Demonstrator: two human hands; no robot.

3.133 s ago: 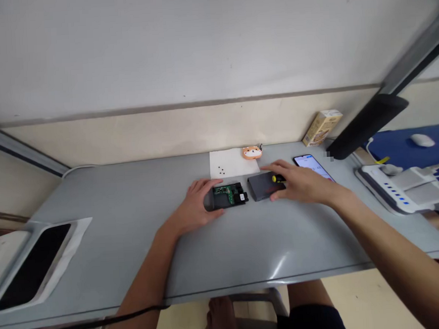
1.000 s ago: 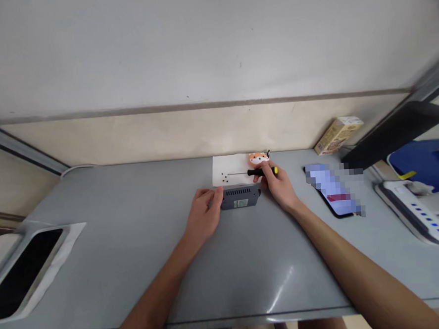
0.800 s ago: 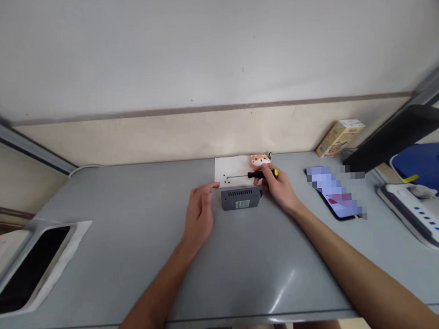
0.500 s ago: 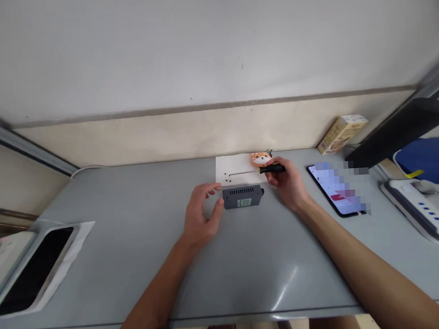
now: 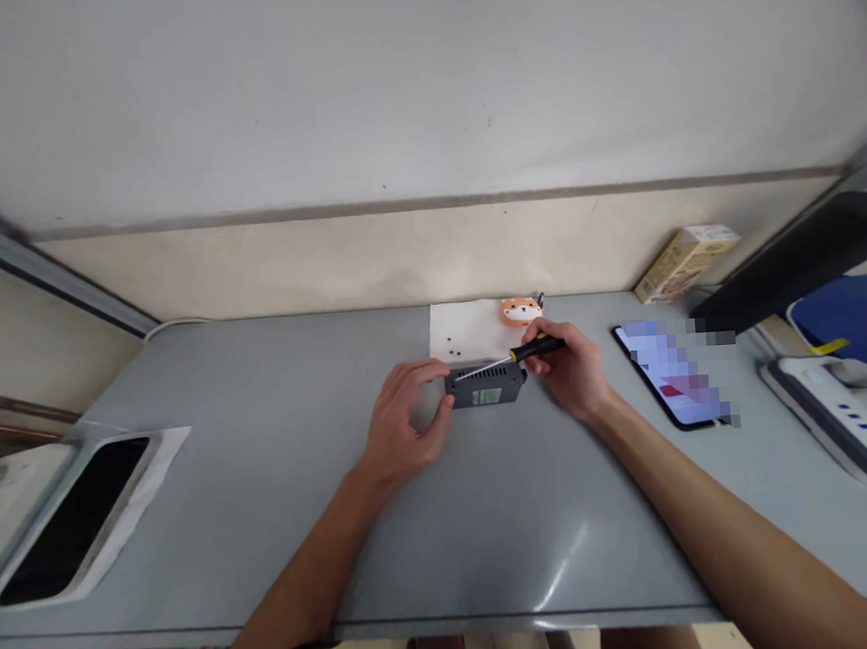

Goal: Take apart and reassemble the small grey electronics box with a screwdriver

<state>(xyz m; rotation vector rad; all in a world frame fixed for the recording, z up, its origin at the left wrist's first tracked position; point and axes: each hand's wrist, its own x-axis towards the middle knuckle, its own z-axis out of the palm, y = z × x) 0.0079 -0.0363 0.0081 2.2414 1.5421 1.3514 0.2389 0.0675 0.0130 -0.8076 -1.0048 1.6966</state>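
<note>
A small dark grey box-shaped device [image 5: 501,393] lies on the desk, with a row of vent slots and a pale label on its upper face. My left hand [image 5: 408,419] grips its left end between thumb and fingers. In my right hand [image 5: 574,370] is a screwdriver [image 5: 536,347] with a black and yellow handle. Its thin shaft slants down leftward across the vents, and the tip meets the device near its upper left corner, close to my left fingers. Just behind the device lies a white sheet of paper [image 5: 470,324] with three tiny dark screw-like pieces [image 5: 451,353] on it.
An orange and white animal-faced case [image 5: 522,311] sits on the paper's right side. To the right are a lit phone [image 5: 672,378], a carton [image 5: 686,262], a black stand [image 5: 789,264] and a power strip [image 5: 836,417]. A dark-screened phone [image 5: 74,523] lies far left.
The screwdriver tip has come from above the paper, beside the small pieces, toward me onto the device's upper left corner. My left hand has closed from open beside the device onto its left end.
</note>
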